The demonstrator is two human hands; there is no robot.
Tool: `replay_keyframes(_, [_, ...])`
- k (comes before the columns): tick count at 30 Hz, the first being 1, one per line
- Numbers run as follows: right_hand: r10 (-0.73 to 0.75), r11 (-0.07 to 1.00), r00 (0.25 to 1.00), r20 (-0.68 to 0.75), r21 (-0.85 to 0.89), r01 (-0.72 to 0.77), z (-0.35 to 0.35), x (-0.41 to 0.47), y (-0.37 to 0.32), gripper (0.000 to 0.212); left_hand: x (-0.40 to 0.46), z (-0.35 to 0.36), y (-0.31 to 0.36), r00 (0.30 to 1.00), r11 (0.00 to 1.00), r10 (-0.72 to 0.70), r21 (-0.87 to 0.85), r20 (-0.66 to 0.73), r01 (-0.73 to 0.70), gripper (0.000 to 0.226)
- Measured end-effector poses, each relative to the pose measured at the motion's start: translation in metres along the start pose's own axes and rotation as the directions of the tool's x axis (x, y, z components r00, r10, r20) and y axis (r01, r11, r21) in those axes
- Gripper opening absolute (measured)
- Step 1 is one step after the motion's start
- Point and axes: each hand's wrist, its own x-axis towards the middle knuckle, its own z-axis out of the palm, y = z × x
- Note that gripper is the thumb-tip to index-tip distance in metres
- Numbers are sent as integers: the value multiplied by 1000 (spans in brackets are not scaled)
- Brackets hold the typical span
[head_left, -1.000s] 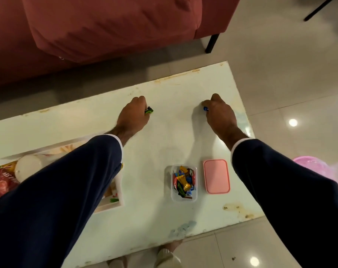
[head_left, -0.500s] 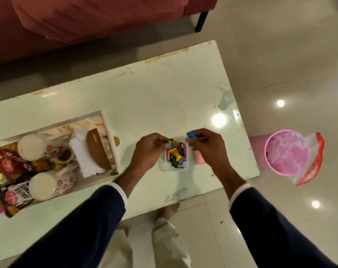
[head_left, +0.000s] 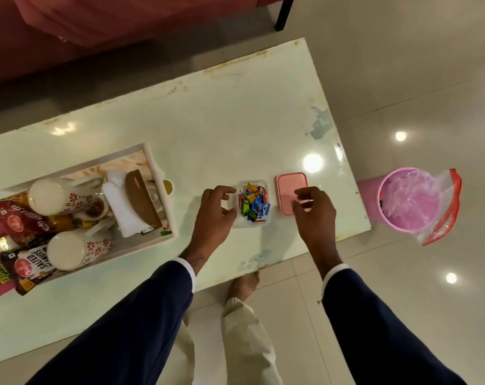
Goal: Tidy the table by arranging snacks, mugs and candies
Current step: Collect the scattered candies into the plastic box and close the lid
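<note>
A small clear box [head_left: 237,218] near the table's front edge holds several wrapped candies [head_left: 253,202]. Its pink lid [head_left: 287,183] lies flat just right of it. My left hand [head_left: 215,212] hovers at the box's left side, fingers loosely curled and holding nothing. My right hand [head_left: 313,211] hangs over the lid's near part, fingers loosely curled and empty. At the left a white tray [head_left: 169,215] carries two flowered white mugs [head_left: 56,195] [head_left: 72,250], white napkins and a brown holder. Snack packets [head_left: 16,223] lie at its left end.
The pale table [head_left: 235,129] has worn, chipped edges. A pink bin [head_left: 410,200] with a plastic liner stands on the floor right of the table. A red sofa [head_left: 110,20] runs along the far side. My foot [head_left: 244,284] shows under the front edge.
Both hands carried one candy each from the far side of the table to the box and let them go. They now hang empty beside it.
</note>
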Motion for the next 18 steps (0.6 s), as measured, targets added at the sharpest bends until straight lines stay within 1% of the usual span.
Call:
replay_keyframes(2, [-4, 988, 1000, 1, -153, 4, -2, 13, 14, 45, 0, 1, -6, 998, 1000, -16, -5, 59, 17, 47])
replay_keyframes(4, [13, 949, 997, 79, -314, 13, 1, 28, 20, 71, 1, 2, -10, 996, 999, -28, -39, 86, 31, 51])
replay_keyframes(6, [7, 907, 990, 141, -418, 54, 8, 39, 19, 95, 1, 2, -14, 996, 996, -38, -72, 86, 44, 52])
replay_keyframes(7, [-8, 885, 989, 149, -460, 77, 13, 42, 17, 102, 0, 3, -15, 995, 994, -46, -91, 90, 55, 51])
replay_keyframes(8, [-29, 858, 988, 153, -503, 103, 18, 43, 15, 107, 0, 3, -16, 993, 991, -61, -112, 99, 72, 50])
replay_keyframes(10, [-70, 814, 983, 168, -561, 154, 24, 43, 13, 109, -1, 4, -17, 988, 981, -108, -152, 115, 125, 47])
replay_keyframes(12, [-59, 826, 982, 181, -543, 150, 23, 44, 10, 104, -2, 3, -15, 982, 967, -158, -184, 104, 175, 44])
replay_keyframes(13, [-34, 858, 983, 182, -499, 122, 21, 44, 7, 100, -4, 1, -13, 984, 965, -159, -197, 81, 172, 43])
replay_keyframes(14, [2, 911, 984, 181, -405, 73, 16, 44, 4, 96, -6, -2, -10, 990, 969, -133, -203, 46, 140, 42])
replay_keyframes(15, [41, 973, 982, 185, -230, 3, 9, 42, -1, 91, -9, -5, -6, 996, 975, -86, -203, 10, 87, 40])
replay_keyframes(16, [71, 997, 977, 203, 22, -77, -1, 36, -7, 85, -11, -9, 0, 999, 979, -34, -201, -9, 31, 39])
replay_keyframes(17, [74, 953, 969, 235, 270, -139, -12, 27, -14, 77, -14, -13, 6, 1000, 978, 9, -210, -5, -10, 36])
replay_keyframes(18, [59, 878, 957, 284, 441, -185, -23, 17, -21, 67, -16, -16, 12, 999, 970, 36, -242, 28, -29, 33])
